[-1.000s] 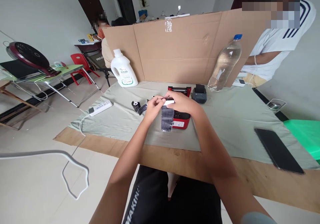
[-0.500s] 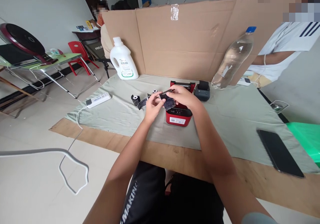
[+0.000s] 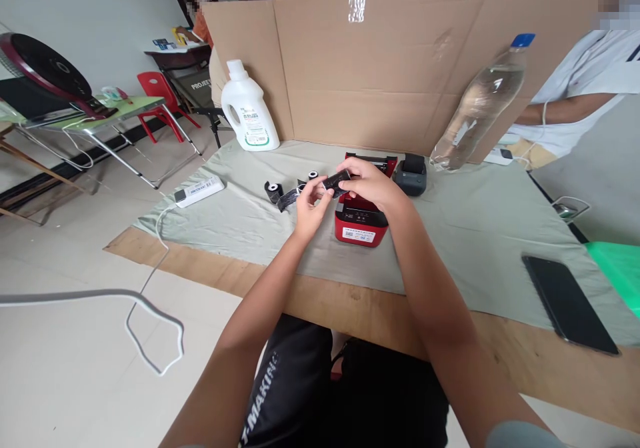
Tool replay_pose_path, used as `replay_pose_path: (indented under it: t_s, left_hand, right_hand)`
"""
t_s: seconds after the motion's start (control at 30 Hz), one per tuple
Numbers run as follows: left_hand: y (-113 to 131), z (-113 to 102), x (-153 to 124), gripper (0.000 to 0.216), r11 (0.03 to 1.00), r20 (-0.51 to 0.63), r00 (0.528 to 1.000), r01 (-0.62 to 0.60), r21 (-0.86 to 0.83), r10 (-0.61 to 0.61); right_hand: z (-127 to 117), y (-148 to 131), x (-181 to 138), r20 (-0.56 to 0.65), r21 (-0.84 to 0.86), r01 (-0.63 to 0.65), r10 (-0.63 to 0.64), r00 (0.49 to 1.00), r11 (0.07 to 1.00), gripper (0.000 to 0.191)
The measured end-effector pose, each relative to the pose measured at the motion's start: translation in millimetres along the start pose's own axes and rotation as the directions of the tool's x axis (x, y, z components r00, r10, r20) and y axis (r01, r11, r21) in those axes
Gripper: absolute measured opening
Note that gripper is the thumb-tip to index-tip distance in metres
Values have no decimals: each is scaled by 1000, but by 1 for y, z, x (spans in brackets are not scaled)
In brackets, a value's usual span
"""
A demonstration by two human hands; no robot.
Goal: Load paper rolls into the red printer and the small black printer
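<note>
Both my hands hold a dark ribbon roll point(image 3: 336, 181) just above a small red printer point(image 3: 361, 222) on the grey cloth. My left hand point(image 3: 313, 205) pinches the roll's left end and my right hand point(image 3: 369, 183) grips its right end from above. A dark strip of ribbon point(image 3: 287, 199) trails left from the roll toward a black spool point(image 3: 273, 191) lying on the cloth.
A dark grey printer point(image 3: 411, 173) sits behind the red one. A white jug point(image 3: 249, 112) and a leaning water bottle point(image 3: 475, 107) stand before the cardboard screen point(image 3: 400, 55). A power strip point(image 3: 198, 190) lies left, a black phone point(image 3: 569, 303) right. Other people sit beyond the screen.
The hanging length of dark ribbon has been wound up onto the roll, which now lies level between my fingers. The view has tilted down a little.
</note>
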State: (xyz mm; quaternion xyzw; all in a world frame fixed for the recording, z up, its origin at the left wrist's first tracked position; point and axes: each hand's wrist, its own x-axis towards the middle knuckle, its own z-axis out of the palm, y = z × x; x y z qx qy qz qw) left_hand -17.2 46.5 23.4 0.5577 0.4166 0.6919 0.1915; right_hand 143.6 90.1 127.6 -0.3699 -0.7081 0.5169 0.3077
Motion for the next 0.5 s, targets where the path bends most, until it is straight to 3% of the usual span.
replay_pose_path:
  t_s: [0.13,0.33,0.4,0.5]
  left_hand:
    - [0,0,1,48,996,-29,997,-73,43,74]
    - [-1,-1,1,50,1000,-34,999,3,27,-2]
    - [-2,-6,5,50,999,-77,997,-2,54,6]
    - [-6,-21,17,53,990,-208,976,-34,139,62]
  right_hand:
    - [3,-1,2,-8,121,-54,55,998,991,16]
    - [6,3,5,8,93,13,-14,1000,996,28]
    - [13,4,5,-65,21,-12,13,998,1000,31]
    - [30,5,5,-290,-137,-37,-4,957,990,42]
